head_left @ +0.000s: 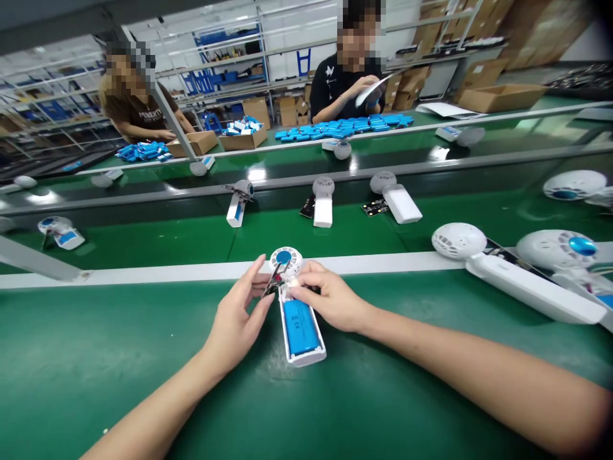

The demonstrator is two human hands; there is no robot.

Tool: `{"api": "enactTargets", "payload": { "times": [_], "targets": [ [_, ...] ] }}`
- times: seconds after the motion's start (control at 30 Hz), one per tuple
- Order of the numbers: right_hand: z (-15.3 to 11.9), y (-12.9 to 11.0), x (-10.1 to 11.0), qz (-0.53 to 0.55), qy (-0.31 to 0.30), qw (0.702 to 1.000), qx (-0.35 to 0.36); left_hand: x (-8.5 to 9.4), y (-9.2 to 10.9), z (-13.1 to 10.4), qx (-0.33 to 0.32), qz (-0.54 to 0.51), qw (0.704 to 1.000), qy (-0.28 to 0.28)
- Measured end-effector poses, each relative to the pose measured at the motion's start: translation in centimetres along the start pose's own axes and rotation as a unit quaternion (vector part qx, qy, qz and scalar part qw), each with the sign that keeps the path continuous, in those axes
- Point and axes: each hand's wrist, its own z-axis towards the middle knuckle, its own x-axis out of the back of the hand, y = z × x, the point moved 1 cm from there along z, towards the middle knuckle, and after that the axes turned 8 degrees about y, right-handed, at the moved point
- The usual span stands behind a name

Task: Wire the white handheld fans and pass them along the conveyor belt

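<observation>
In front of me a white handheld fan (322, 357) lies with its handle uncovered, its round head (286, 260) pointing away. A blue battery pack (300, 327) fills the handle cavity. My left hand (241, 313) has its thumb and fingers closed around a small dark circuit board (272, 281) at the left of the fan's neck. My right hand (331, 295) grips the neck from the right, thumb and index finger over the inner parts just above the battery. Its fingertips partly hide the wiring there.
Beyond the white rail (143, 273), a green conveyor belt (158, 237) carries several opened fans. More fans (531, 287) lie close on my right. Across the line, two people work beside a pile of blue batteries (345, 128) and cardboard boxes (245, 137). A metal post (165, 105) stands at left.
</observation>
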Motion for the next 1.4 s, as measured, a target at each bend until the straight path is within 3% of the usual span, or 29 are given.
{"api": "enactTargets", "payload": {
  "times": [0.13,0.3,0.5,0.6,0.77,0.9,1.0,1.07,1.13,1.2,1.23,1.3,1.4],
  "targets": [
    [0.1,-0.8,0.0,0.018,-0.021,1.0,0.003,-0.2,0.1,0.0,-0.02,0.034,0.999,-0.018],
    [-0.4,-1.3,-0.1,0.023,0.001,1.0,-0.004,-0.4,0.7,-0.1,-0.039,0.034,0.998,-0.023],
    [-0.4,-1.6,0.1,-0.017,-0.014,1.0,0.005,-0.4,0.7,-0.4,-0.073,0.044,0.996,-0.027],
    [-0.5,-1.7,0.2,-0.035,-0.013,0.999,0.018,-0.3,0.6,-0.6,-0.121,0.091,0.988,-0.024],
    [-1.3,-1.6,0.1,-0.045,-0.004,0.998,0.054,-1.1,0.9,-1.6,-0.245,0.186,0.951,-0.028],
    [-0.9,-1.2,-0.4,-0.074,-0.046,0.993,0.077,-1.1,-0.2,-1.8,-0.273,0.211,0.938,-0.032],
    [1.1,-0.3,0.3,-0.133,-0.049,0.988,0.067,2.0,-3.2,0.9,-0.326,0.273,0.903,-0.056],
    [3.0,0.7,2.2,-0.191,0.031,0.98,0.046,5.8,-5.5,4.0,-0.32,0.371,0.869,-0.072],
    [4.8,1.8,4.8,-0.269,0.139,0.953,0.018,9.6,-7.4,7.6,-0.216,0.467,0.854,-0.078],
    [6.4,3.1,7.5,-0.334,0.22,0.916,-0.03,11.8,-8.2,10.8,-0.06,0.499,0.865,-0.007],
    [7.0,3.8,8.6,-0.339,0.247,0.905,-0.066,11.7,-8.3,12.0,-0.024,0.491,0.871,0.006],
    [8.2,5.2,9.9,-0.298,0.281,0.902,-0.137,8.9,-8.2,13.9,0.006,0.452,0.892,0.002],
    [9.5,6.9,10.3,-0.21,0.299,0.911,-0.192,0.9,-8.3,15.7,0.056,0.392,0.918,-0.036]
  ]
}}
